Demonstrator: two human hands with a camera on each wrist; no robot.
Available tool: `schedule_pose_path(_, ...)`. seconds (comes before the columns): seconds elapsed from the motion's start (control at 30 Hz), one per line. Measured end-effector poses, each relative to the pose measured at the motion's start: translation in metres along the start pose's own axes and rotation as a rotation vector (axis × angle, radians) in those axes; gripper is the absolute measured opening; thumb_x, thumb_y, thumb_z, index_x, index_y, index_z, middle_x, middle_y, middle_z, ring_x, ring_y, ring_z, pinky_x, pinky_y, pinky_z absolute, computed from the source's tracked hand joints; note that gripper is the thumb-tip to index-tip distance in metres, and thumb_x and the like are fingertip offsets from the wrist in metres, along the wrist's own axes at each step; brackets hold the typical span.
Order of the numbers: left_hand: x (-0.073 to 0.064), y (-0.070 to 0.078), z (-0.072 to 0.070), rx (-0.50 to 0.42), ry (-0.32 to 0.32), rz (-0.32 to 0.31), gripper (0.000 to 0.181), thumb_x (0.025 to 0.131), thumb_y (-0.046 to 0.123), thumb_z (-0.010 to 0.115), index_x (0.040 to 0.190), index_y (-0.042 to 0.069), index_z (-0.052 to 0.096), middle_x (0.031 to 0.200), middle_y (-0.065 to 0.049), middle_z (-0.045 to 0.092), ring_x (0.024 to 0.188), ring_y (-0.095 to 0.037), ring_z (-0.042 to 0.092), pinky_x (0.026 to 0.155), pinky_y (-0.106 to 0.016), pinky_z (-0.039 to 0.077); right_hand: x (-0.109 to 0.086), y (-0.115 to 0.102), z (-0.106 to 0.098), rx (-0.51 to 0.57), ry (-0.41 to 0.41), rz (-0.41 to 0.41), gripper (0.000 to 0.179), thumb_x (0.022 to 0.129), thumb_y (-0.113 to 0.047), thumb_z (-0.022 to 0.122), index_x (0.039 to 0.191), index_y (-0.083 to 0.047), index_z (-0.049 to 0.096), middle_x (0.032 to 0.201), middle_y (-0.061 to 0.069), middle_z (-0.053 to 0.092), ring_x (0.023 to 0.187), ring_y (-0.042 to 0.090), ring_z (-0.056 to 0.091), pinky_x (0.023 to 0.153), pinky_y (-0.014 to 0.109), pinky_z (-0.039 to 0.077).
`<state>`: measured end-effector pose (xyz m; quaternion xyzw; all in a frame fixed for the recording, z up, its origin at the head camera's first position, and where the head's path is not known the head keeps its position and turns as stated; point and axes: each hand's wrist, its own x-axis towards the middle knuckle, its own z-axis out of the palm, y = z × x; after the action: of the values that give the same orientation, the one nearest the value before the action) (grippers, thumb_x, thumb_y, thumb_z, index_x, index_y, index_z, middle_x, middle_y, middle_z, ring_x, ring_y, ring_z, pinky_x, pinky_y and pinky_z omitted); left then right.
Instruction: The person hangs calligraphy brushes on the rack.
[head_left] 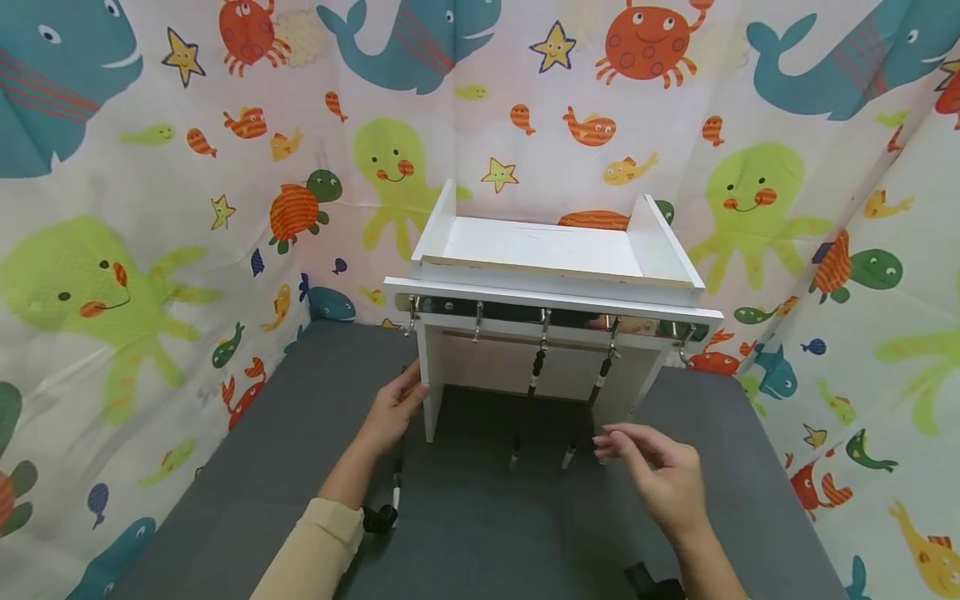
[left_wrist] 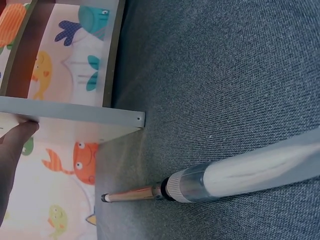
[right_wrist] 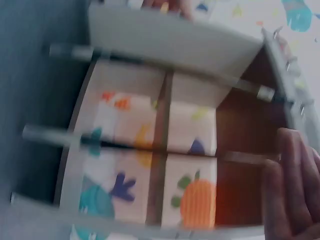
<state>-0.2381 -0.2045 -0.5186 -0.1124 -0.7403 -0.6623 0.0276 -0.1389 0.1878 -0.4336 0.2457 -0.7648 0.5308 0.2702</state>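
We note two hanging rods (head_left: 532, 388), lengthwise downward, left of the nearer, loosely curled, empty right hand (head_left: 656, 475); the relaxed left hand (head_left: 392, 414) touches the hook shelf's (head_left: 547, 248) side panel (head_left: 432, 362).

shelf (head_left: 555, 252) from above and up close

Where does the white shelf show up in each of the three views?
Head: the white shelf stands just right of centre.
Left wrist: the white shelf is at the upper left, turned sideways and only partly in frame.
Right wrist: the white shelf fills much of the middle, turned sideways and blurred.
Shared landmark: the sea-creature curtain, visible behind it in all three.
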Motion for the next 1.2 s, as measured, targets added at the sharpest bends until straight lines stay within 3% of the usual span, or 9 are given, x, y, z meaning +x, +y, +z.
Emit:
schedule_pose_path(0.13, 0.000, 0.002, 0.002, -0.005, -0.003, -0.010, 0.058, 0.104, 0.028, 0.056, 0.158, 0.020, 0.035, 0.161, -0.009, 0.038, 0.143, -0.036, 0.043, 0.104, -0.058, 0.045, 0.002, 0.017, -0.019, -0.134, 0.273, 0.157, 0.007, 0.095, -0.003, 0.069, 0.099, -0.003, 0.075, 0.081, -0.004, 0.074, 0.073, 0.005, 0.070, 0.065, 0.012, 0.054)
schedule_pose_path(0.23, -0.001, 0.002, 0.001, 0.008, 0.016, -0.013, 0.059, 0.104, 0.029, 0.058, 0.158, 0.018, 0.037, 0.161, -0.010, 0.038, 0.142, -0.037, 0.044, 0.104, -0.056, 0.046, 0.009, 0.035, -0.025, -0.170, 0.354, 0.298, 0.024, 0.098, -0.019, 0.068, 0.120, -0.008, 0.069, 0.105, -0.005, 0.073, 0.096, 0.004, 0.069, 0.079, 0.010, 0.053)
schedule_pose_path(0.37, -0.003, 0.001, 0.001, 0.011, 0.040, -0.022, 0.059, 0.103, 0.030, 0.059, 0.157, 0.017, 0.038, 0.160, -0.011, 0.040, 0.142, -0.037, 0.044, 0.104, -0.053, 0.047, 0.018, 0.060, -0.026, -0.152, 0.190, 0.464, 0.050, 0.102, -0.034, 0.061, 0.150, -0.023, 0.049, 0.147, 0.000, 0.056, 0.136, 0.015, 0.052, 0.110, 0.026, 0.045)
schedule_pose_path(0.5, -0.004, 0.000, 0.001, 0.010, 0.037, -0.034, 0.060, 0.102, 0.033, 0.060, 0.157, 0.019, 0.039, 0.160, -0.010, 0.041, 0.143, -0.035, 0.044, 0.105, -0.052, 0.047, 0.017, 0.080, -0.022, -0.104, 0.021, 0.521, 0.056, 0.106, -0.038, 0.052, 0.157, -0.021, 0.037, 0.159, 0.004, 0.043, 0.144, 0.024, 0.044, 0.109, 0.019, 0.042)
schedule_pose_path(0.63, -0.005, 0.001, -0.004, -0.027, 0.016, -0.032, 0.063, 0.100, 0.030, 0.065, 0.157, 0.023, 0.039, 0.160, -0.006, 0.042, 0.143, -0.034, 0.044, 0.105, -0.049, 0.048, 0.012, 0.093, -0.018, -0.068, 0.039, 0.518, 0.053, 0.107, -0.038, 0.050, 0.154, -0.017, 0.043, 0.155, 0.005, 0.047, 0.133, 0.012, 0.053, 0.094, 0.007, 0.045)
schedule_pose_path(0.77, -0.010, -0.001, -0.014, -0.096, 0.017, -0.033, 0.067, 0.097, 0.023, 0.070, 0.156, 0.029, 0.039, 0.160, -0.001, 0.042, 0.144, -0.037, 0.042, 0.102, -0.039, 0.052, 0.011, 0.099, -0.016, -0.037, 0.091, 0.499, 0.048, 0.106, -0.035, 0.052, 0.151, -0.017, 0.049, 0.151, 0.009, 0.052, 0.117, -0.004, 0.058, 0.089, 0.015, 0.053)
schedule_pose_path(0.93, -0.014, -0.005, -0.024, -0.150, -0.009, -0.022, 0.069, 0.096, 0.020, 0.070, 0.156, 0.033, 0.038, 0.163, -0.002, 0.037, 0.146, -0.042, 0.036, 0.098, -0.027, 0.053, 0.011, 0.100, -0.017, 0.002, 0.104, 0.508, 0.046, 0.107, -0.031, 0.052, 0.150, -0.017, 0.049, 0.151, 0.010, 0.052, 0.111, -0.008, 0.059, 0.087, 0.015, 0.054)
schedule_pose_path(1.03, -0.016, -0.008, -0.028, -0.189, -0.004, -0.030, 0.069, 0.098, 0.018, 0.069, 0.157, 0.029, 0.036, 0.164, -0.007, 0.034, 0.146, -0.041, 0.036, 0.102, -0.035, 0.052, 0.013, 0.097, -0.018, 0.018, 0.105, 0.523, 0.046, 0.107, -0.029, 0.052, 0.150, -0.016, 0.049, 0.151, 0.010, 0.051, 0.110, -0.009, 0.058, 0.085, 0.013, 0.053)
schedule_pose_path(1.2, -0.021, -0.015, -0.032, -0.258, 0.090, -0.164, 0.067, 0.098, 0.021, 0.069, 0.157, 0.026, 0.038, 0.163, -0.006, 0.036, 0.145, -0.033, 0.041, 0.110, -0.055, 0.044, 0.016, 0.080, -0.018, 0.033, 0.085, 0.527, 0.047, 0.107, -0.027, 0.052, 0.150, -0.009, 0.048, 0.151, 0.017, 0.049, 0.110, -0.009, 0.058, 0.086, 0.016, 0.054)
